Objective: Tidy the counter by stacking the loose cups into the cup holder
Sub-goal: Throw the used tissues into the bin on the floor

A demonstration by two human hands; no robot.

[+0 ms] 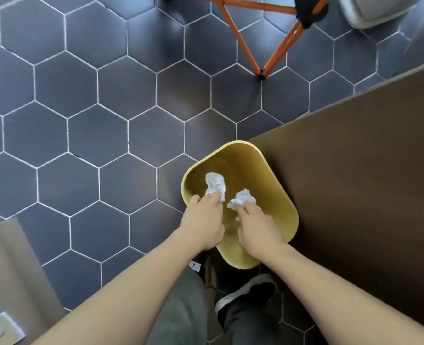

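Cups and the cup holder I cannot place from my head view, which looks straight down at the floor beside the surface.

At the far left bottom I see a tan, blurred flat sheet [12,257] that looks like cardboard, with something pale at its corner. Next to it spreads the floor [81,120] of dark hexagon tiles with white joints.

Going right, my left grip [203,226] is over the near-left rim of a yellow bin [238,145]. Its thumb and fingers pinch the lower end of a white crumpled paper wad [215,184], which hangs over the bin opening. The bin stands on the floor, just beside the edge of the surface.

My right grip [258,231] is close beside the left one, also over the bin. Its curled fingers hold a second crumpled paper wad [242,199], a little lower and to the right of the first. The two wads are near each other but apart.

Below the arms I see grey trousers [181,307] and a dark shoe [245,292] with a white sole on the tiles.

Above, orange metal legs [275,53] meet at one foot on the floor.

On the right, the dark brown surface [355,170] runs diagonally. At the top right corner there is a pale blurred object [370,11]; I cannot tell what it is.
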